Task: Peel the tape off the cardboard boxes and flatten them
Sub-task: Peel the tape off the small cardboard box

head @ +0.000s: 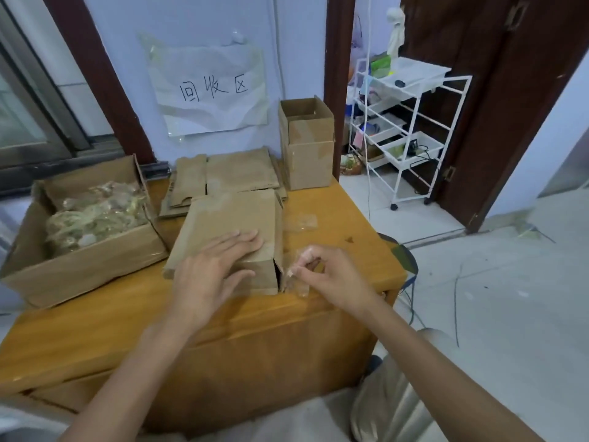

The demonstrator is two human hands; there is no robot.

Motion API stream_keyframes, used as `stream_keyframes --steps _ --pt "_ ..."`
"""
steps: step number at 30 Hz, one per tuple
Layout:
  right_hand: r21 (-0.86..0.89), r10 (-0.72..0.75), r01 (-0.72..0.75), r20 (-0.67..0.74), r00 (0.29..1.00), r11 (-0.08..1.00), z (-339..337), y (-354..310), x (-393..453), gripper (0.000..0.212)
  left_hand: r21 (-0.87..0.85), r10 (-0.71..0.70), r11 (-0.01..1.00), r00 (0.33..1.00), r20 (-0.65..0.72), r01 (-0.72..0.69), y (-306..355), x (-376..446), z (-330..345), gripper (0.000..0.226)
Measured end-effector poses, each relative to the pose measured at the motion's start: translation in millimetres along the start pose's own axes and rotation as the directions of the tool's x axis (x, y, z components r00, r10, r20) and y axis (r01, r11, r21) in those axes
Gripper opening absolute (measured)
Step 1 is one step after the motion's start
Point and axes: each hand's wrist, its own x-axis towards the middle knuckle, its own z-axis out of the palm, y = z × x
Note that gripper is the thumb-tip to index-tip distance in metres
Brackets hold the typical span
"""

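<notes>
A brown cardboard box (pixel 229 218) lies on its side in the middle of the wooden table (pixel 95 327). My left hand (pixel 216 269) presses flat on its top near the front end, fingers straight, thumb against the front face. My right hand (pixel 325 275) pinches a strip of clear tape (pixel 296 282) that runs from the box's front right corner. Another clear tape piece (pixel 301 222) lies on the table right of the box. Flattened boxes (pixel 229 177) are stacked behind it, and an upright open box (pixel 307 145) stands at the back right.
A large open carton (pixel 79 266) full of crumpled tape stands at the table's left. A paper sign (pixel 210 90) hangs on the wall behind. A white wire cart (pixel 411 122) stands in the doorway to the right. A stool (pixel 403 256) is beside the table's right edge.
</notes>
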Motion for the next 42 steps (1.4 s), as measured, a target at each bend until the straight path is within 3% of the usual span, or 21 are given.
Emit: stream_keyframes --steps 4,7,11,17,21,25,28,30,32,35,38,42 --pt "0.015 -0.010 0.009 0.012 1.000 1.000 0.6 6.4 1.3 0.012 -0.058 0.026 0.998 1.000 0.009 -0.026 -6.7 -4.1 -7.3 0.059" --pt "0.105 0.054 -0.061 0.065 0.996 0.993 9.1 7.4 -1.1 0.011 -0.106 0.013 0.994 1.000 0.010 -0.012 -7.7 -2.6 -10.3 0.056" --pt "-0.010 0.016 -0.015 0.116 0.993 1.000 25.0 2.2 -1.5 0.029 -0.123 0.008 0.992 1.000 -0.013 -0.009 -6.7 -6.4 -6.5 0.054" --pt "0.196 -0.021 -0.011 0.156 0.987 0.981 26.1 6.2 -1.1 0.023 -0.191 -0.012 0.982 1.000 0.010 0.014 -9.9 -5.7 -11.3 0.054" --pt "0.282 0.079 -0.114 0.132 0.988 0.953 28.3 -6.1 -1.0 0.028 -0.226 -0.056 0.973 0.995 -0.080 0.036 -8.1 -1.4 -15.0 0.048" --pt "0.597 0.093 -0.158 0.139 0.986 0.786 19.7 -37.4 -5.6 0.026 -0.490 -0.174 0.867 0.977 -0.126 0.091 3.8 0.1 -32.8 0.047" --pt "0.542 0.045 -0.077 0.072 0.996 0.837 11.5 -62.6 -5.7 0.032 -0.660 -0.215 0.741 0.975 -0.062 0.122 10.2 -11.9 -47.2 0.041" --pt "0.469 0.026 -0.018 -0.010 1.000 0.883 13.1 -76.9 -5.2 0.034 -0.643 -0.244 0.747 0.969 -0.029 0.169 19.7 -19.0 -54.0 0.040" --pt "0.423 -0.050 0.063 -0.040 0.998 0.904 19.7 -87.5 -6.2 0.033 -0.557 -0.359 0.778 0.933 -0.012 0.292 35.1 -20.7 -58.2 0.055" --pt "0.371 -0.108 0.111 -0.028 0.994 0.922 32.8 -94.7 -8.8 0.025 -0.480 -0.507 0.779 0.855 -0.105 0.403 53.7 -15.3 -59.0 0.070" --pt "0.435 -0.098 0.095 -0.015 0.995 0.895 34.2 -101.7 -10.3 0.032 -0.478 -0.518 0.786 0.840 -0.164 0.391 53.0 -14.7 -53.5 0.059" --pt "0.603 0.073 0.001 -0.098 0.993 0.798 21.4 -109.3 -9.3 0.037 -0.484 -0.534 0.783 0.821 -0.202 0.390 43.0 -18.2 -52.1 0.039"
